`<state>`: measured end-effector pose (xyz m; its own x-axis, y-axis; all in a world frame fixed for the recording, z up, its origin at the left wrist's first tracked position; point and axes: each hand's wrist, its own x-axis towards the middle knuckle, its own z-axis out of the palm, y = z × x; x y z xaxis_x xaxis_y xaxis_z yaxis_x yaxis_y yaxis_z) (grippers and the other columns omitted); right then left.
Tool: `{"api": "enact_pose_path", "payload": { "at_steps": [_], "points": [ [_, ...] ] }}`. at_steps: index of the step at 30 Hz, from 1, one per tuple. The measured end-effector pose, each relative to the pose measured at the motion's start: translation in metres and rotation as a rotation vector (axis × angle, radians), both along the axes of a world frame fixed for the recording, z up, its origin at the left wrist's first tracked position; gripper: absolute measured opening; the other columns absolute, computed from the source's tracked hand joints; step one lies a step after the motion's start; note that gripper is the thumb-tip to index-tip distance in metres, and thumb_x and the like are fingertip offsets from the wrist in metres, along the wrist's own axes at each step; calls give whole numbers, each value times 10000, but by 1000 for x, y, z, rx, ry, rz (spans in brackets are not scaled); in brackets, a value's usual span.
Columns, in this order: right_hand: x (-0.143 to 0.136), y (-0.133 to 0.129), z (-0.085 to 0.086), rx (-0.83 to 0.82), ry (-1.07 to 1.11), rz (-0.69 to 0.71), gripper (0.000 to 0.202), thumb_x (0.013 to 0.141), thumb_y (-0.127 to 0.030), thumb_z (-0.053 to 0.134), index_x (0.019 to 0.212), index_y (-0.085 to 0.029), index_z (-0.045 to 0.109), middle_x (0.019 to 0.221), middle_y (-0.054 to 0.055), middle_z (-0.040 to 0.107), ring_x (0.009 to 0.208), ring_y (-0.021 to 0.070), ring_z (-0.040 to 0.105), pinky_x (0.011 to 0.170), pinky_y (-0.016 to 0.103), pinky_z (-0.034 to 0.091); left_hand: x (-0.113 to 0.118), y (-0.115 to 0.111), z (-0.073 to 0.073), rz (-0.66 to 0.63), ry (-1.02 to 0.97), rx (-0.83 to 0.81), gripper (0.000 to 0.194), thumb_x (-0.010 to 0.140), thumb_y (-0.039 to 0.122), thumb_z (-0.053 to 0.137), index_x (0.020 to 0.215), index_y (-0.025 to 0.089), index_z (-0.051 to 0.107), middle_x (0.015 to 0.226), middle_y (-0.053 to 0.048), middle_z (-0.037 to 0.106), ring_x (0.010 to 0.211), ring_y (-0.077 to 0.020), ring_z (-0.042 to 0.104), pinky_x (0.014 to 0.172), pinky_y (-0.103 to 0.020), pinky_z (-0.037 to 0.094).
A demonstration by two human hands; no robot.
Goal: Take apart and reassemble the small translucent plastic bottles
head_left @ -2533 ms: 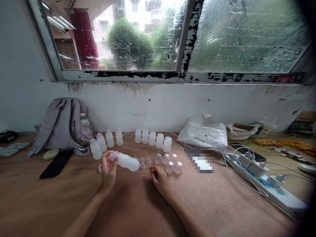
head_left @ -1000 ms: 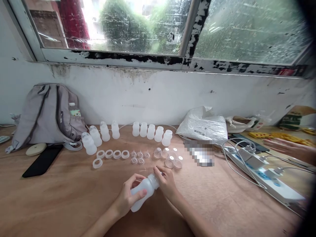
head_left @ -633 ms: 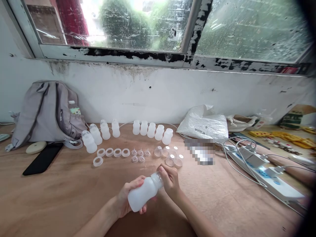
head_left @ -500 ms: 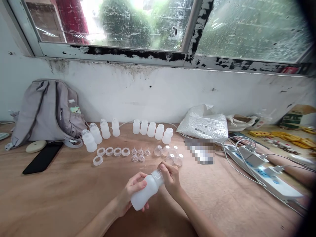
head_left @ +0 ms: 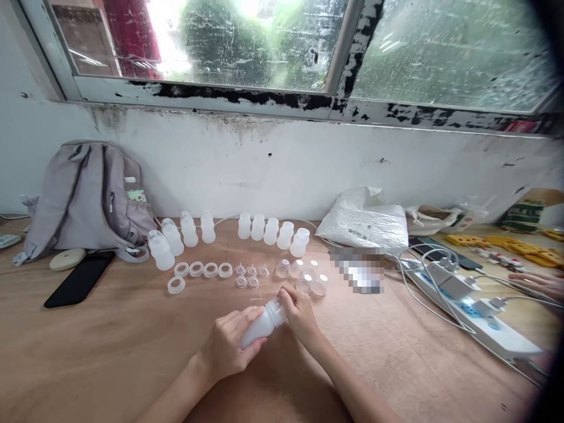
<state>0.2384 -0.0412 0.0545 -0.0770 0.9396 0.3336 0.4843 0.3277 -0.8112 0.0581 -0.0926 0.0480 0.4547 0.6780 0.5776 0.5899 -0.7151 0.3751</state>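
The fingers (head_left: 240,317) of the person's left hand (head_left: 227,343) are curled closed around the body of a frosted bottle (head_left: 256,332), thumb beneath it, while the right hand (head_left: 298,311) pinches the bottle's clear top end (head_left: 276,312) between thumb and bent fingers. The bottle is tilted above the near middle of the tabletop (head_left: 383,358), its top toward the right. Just beyond the right hand sits a cluster of clear domed caps (head_left: 282,269), with the nearest ones partly behind the knuckles. Left of these lie five clear teats (head_left: 251,270), and farther left five pale rings (head_left: 211,271), four in a row and one nearer. Behind them, five open-necked bottles (head_left: 272,233) stand in a line at the far middle, and four bottles with clear covers (head_left: 189,232) stand at far left. A grey backpack (head_left: 90,194) leans by the wall, a black phone (head_left: 79,281) before it. At far right are a silvery package (head_left: 365,220), a power strip (head_left: 497,335) and another person's hand (head_left: 540,283).
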Motion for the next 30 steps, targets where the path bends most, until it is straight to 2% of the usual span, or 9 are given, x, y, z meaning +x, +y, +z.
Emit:
{"api": "enact_pose_path", "payload": {
  "at_steps": [7, 10, 14, 17, 19, 21, 23, 30],
  "points": [
    [-4, 3, 0, -117, -43, -71, 343, 777, -333, 362, 471, -179, 348, 440, -37, 364, 446, 98, 351, 453, 225, 215, -6, 5, -2, 76, 201, 254, 422, 777, 258, 494, 1191, 194, 440, 1131, -91, 564, 862, -193, 582, 710, -325, 502],
    [1, 6, 3, -144, -15, -84, 364, 783, -358, 368, 466, -178, 372, 443, -29, 379, 447, 105, 357, 449, 230, 223, -8, 5, -1, 84, 230, 254, 402, 781, 238, 490, 1181, 238, 461, 1149, -78, 556, 870, -201, 580, 717, -337, 494],
    [14, 7, 9, -13, -12, -201, 356, 818, -398, 353, 555, -177, 446, 485, -29, 411, 475, 117, 389, 475, 231, 270, -16, 6, -1, 90, 178, 168, 420, 776, 241, 492, 1194, 253, 451, 1154, -70, 554, 892, -214, 571, 753, -353, 474],
    [20, 6, 11, 120, -66, -296, 254, 798, -408, 426, 810, -171, 517, 580, -20, 489, 516, 127, 437, 525, 239, 325, -20, 8, -2, 117, 104, 120, 425, 771, 246, 495, 1194, 240, 450, 1140, -71, 562, 894, -213, 572, 768, -350, 466],
    [21, 6, 10, 230, -169, -316, 285, 774, -400, 475, 938, -169, 501, 737, 27, 568, 642, 158, 500, 634, 274, 357, -20, 9, -2, 118, 81, 93, 423, 768, 246, 495, 1189, 237, 455, 1133, -69, 566, 891, -209, 574, 774, -345, 463],
    [20, 8, 7, 311, -316, -326, 277, 776, -372, 481, 976, -183, 508, 892, 63, 594, 813, 201, 511, 755, 326, 325, -19, 10, -2, 106, 69, 75, 425, 763, 244, 498, 1186, 238, 457, 1130, -64, 568, 892, -209, 575, 775, -343, 464],
    [21, 10, 3, 337, -451, -350, 242, 790, -332, 465, 990, -210, 525, 951, 59, 602, 920, 228, 484, 824, 366, 265, -18, 9, -3, 96, 63, 65, 433, 759, 239, 503, 1188, 243, 452, 1135, -62, 565, 896, -210, 573, 771, -341, 464],
    [28, 18, -8, 326, -627, -381, 280, 789, -282, 444, 1041, -184, 515, 932, 69, 631, 951, 237, 471, 892, 416, 172, -18, 8, -5, 91, 48, 61, 429, 757, 245, 506, 1182, 231, 450, 1143, -66, 559, 897, -203, 572, 778, -338, 466]
  ]
}}
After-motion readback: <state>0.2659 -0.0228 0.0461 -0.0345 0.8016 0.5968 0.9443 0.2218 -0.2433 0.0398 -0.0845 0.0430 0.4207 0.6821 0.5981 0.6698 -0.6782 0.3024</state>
